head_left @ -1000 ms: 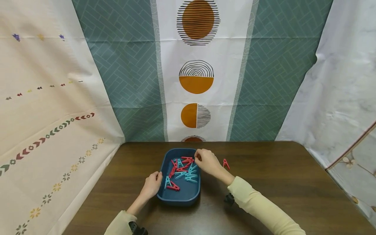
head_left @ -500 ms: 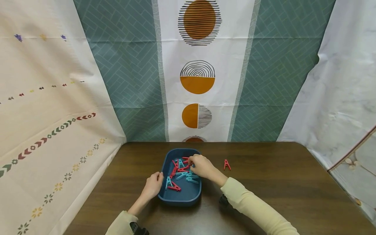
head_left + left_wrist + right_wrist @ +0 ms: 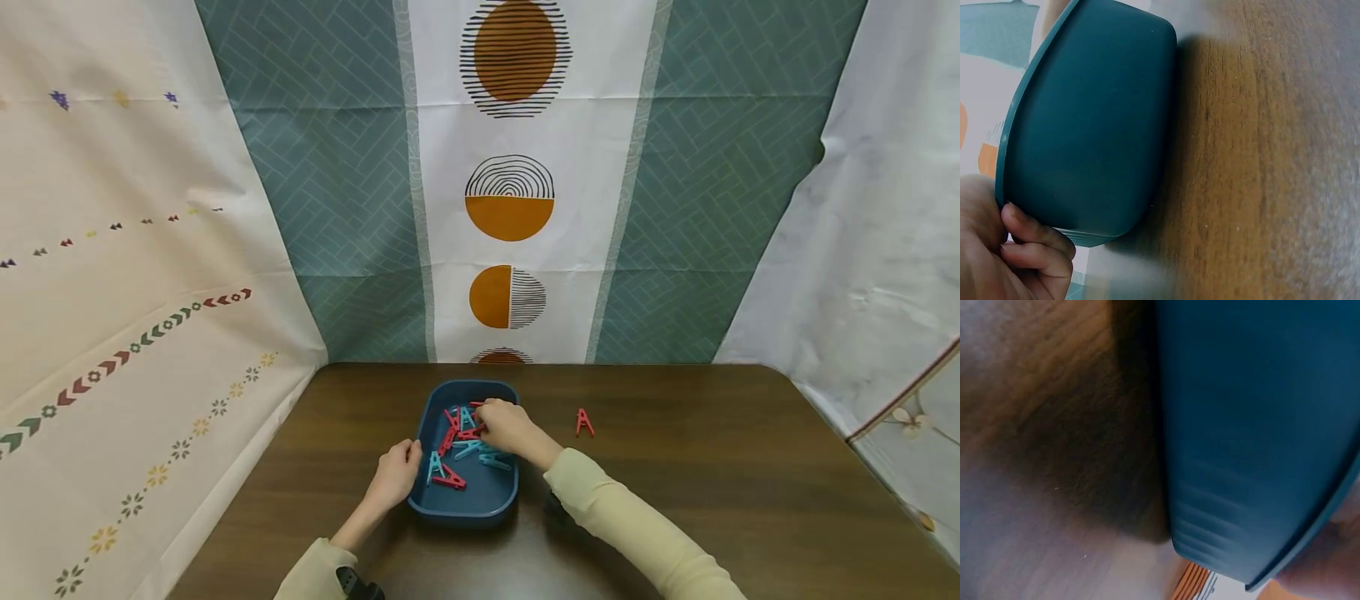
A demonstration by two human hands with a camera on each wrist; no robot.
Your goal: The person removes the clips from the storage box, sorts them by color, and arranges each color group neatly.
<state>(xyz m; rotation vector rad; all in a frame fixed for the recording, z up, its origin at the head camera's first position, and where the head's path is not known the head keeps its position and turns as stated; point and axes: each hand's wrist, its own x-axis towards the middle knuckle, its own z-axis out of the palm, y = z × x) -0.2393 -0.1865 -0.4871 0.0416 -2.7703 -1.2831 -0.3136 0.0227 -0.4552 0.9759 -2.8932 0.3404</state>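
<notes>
A dark blue plastic bin (image 3: 463,518) sits on the table with several red clothespins (image 3: 452,479) and light blue clothespins (image 3: 436,465) lying loose inside. My left hand (image 3: 397,473) grips the bin's left rim; in the left wrist view its curled fingers (image 3: 1041,234) hold the rim near one corner. My right hand (image 3: 510,427) reaches over the right rim, fingertips pointing down among the clothespins toward the back. Its fingertips are hidden, and I cannot tell whether they pinch a clothespin. In the right wrist view the bin's outer wall (image 3: 1254,425) covers most of that hand.
A single red clothespin (image 3: 582,418) lies on the brown wooden table (image 3: 675,467), right of the bin. Behind the table's far edge hangs a patterned cloth (image 3: 360,250) in green and white. Pale cloths hang at both sides.
My right hand has moved left from the bin's right rim to over the clothespins inside, fingers lower. My left hand keeps its hold on the rim. The head view has shifted slightly.
</notes>
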